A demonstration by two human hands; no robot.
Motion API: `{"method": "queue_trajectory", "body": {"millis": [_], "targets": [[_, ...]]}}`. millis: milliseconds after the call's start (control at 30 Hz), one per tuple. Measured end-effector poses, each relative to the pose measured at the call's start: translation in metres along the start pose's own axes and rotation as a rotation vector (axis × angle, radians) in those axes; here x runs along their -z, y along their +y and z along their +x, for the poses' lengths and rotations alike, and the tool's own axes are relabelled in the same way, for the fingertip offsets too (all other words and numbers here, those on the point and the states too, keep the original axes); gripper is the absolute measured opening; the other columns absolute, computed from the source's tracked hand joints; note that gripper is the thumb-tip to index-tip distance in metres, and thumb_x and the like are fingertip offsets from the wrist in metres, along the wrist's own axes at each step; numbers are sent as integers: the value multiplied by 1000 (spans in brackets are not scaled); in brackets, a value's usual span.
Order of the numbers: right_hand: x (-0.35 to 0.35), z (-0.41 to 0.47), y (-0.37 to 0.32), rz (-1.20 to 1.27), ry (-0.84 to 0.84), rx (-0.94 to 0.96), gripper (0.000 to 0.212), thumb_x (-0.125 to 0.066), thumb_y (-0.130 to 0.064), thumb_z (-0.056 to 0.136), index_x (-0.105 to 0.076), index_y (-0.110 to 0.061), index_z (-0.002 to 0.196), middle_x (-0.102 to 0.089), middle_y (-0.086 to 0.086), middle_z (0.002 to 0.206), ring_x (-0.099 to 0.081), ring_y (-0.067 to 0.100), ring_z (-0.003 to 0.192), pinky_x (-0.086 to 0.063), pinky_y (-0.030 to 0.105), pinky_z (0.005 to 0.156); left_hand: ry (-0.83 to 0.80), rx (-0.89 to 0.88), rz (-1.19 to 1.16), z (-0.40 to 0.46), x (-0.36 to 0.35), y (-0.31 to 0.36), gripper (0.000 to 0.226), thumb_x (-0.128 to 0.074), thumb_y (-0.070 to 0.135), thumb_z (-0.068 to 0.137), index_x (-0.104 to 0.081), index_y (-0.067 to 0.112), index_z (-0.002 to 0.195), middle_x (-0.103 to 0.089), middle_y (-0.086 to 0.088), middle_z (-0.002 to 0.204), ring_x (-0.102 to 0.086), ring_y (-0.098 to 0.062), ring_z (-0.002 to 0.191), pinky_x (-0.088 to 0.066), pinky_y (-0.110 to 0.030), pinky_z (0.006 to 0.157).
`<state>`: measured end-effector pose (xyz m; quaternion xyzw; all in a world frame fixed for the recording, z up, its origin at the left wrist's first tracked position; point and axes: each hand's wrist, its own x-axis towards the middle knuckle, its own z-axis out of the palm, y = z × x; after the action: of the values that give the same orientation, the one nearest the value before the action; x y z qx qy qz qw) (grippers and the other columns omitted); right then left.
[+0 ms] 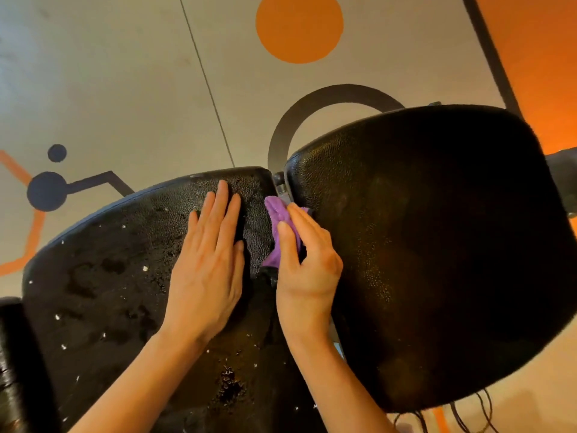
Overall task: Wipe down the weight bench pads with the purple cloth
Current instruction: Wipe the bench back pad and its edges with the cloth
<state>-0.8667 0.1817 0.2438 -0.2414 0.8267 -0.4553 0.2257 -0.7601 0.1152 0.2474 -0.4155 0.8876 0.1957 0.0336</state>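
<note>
Head view, right hand (307,260) fingers clamped on purple cloth (278,226) in pad gap, left hand (207,267) laid flat, fingers together, on worn pad (109,292).

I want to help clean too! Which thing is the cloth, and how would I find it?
Find the two big black bench pads; a narrow gap runs between them. The purple cloth is bunched in that gap, held by the right hand. It is the only purple, soft thing there; the left hand beside it lies flat and empty.
</note>
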Motion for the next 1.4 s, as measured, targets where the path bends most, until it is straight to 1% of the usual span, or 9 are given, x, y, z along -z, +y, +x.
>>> {"method": "queue_trajectory", "body": {"millis": [100, 200, 267, 433, 700, 800, 933, 1200, 1400], "targets": [[-15, -17, 1, -104, -132, -27, 52, -49, -34, 97, -36, -18, 145, -37, -4, 150, -27, 2, 139, -27, 17, 113, -18, -45, 36, -9, -2, -12, 60, -26, 30, 100, -13, 13, 156, -2, -5, 165, 0, -18, 152, 1, -32, 123], [-29, -16, 3, -266, -26, 87, 49, -42, -29, 96, -42, -8, 141, -48, 9, 143, -42, 19, 132, -44, 35, 105, -36, -99, 96, -17, -3, -22, 60, -24, 30, 100, -13, 10, 155, -4, -9, 164, -2, -22, 152, -7, -39, 123], [-40, -2, 0, -396, 29, 146, 46, -44, -24, 96, -46, -6, 138, -52, 12, 139, -47, 24, 129, -44, 38, 105, -36, -126, 106, -17, -4, -25, 60, -23, 32, 101, -12, 9, 155, -3, -9, 164, -1, -22, 152, -4, -37, 123], [-63, 17, -17, -364, 28, 115, 46, -43, -18, 101, -36, -7, 144, -40, 11, 149, -34, 23, 140, -33, 37, 114, -17, -169, 86, -17, -9, -30, 60, -26, 32, 102, -11, 8, 155, 0, -10, 164, 5, -21, 152, 8, -30, 123], [-27, -51, 19, -408, 75, 21, 44, -34, -23, 99, -43, -10, 140, -53, 4, 136, -49, 16, 123, -46, 30, 100, 30, -192, 10, -17, -13, -32, 61, -28, 29, 103, -7, 8, 156, 2, -8, 165, 5, -20, 152, 1, -35, 124], [-45, -27, 7, -466, 114, -10, 43, -44, -17, 96, -44, -10, 139, -55, 4, 132, -51, 17, 120, -47, 35, 98, 32, -195, 30, -17, -15, -33, 60, -27, 29, 103, -7, 7, 155, 2, -10, 164, 5, -22, 152, -3, -39, 124], [-58, -1, 0, -502, 107, 13, 44, -34, -26, 99, -41, -11, 140, -56, 3, 131, -54, 15, 115, -47, 31, 96, 33, -211, 28, -18, -18, -36, 59, -24, 29, 104, -5, 7, 155, 6, -10, 164, 8, -22, 152, -1, -39, 124], [0, -111, 46, -490, 106, -60, 45, -34, -26, 100, -37, -14, 143, -53, 3, 135, -49, 16, 125, -48, 35, 100, 63, -199, 9, -18, -22, -33, 58, -28, 25, 106, -4, 7, 156, 6, -9, 164, 9, -22, 152, 3, -36, 124], [-57, -17, 1, -437, 106, 9, 41, -42, -18, 97, -42, -12, 138, -52, 2, 134, -47, 15, 123, -40, 33, 105, 62, -201, 64, -18, -25, -34, 59, -27, 28, 106, -3, 6, 155, 7, -12, 164, 9, -25, 152, 4, -37, 123]]}}
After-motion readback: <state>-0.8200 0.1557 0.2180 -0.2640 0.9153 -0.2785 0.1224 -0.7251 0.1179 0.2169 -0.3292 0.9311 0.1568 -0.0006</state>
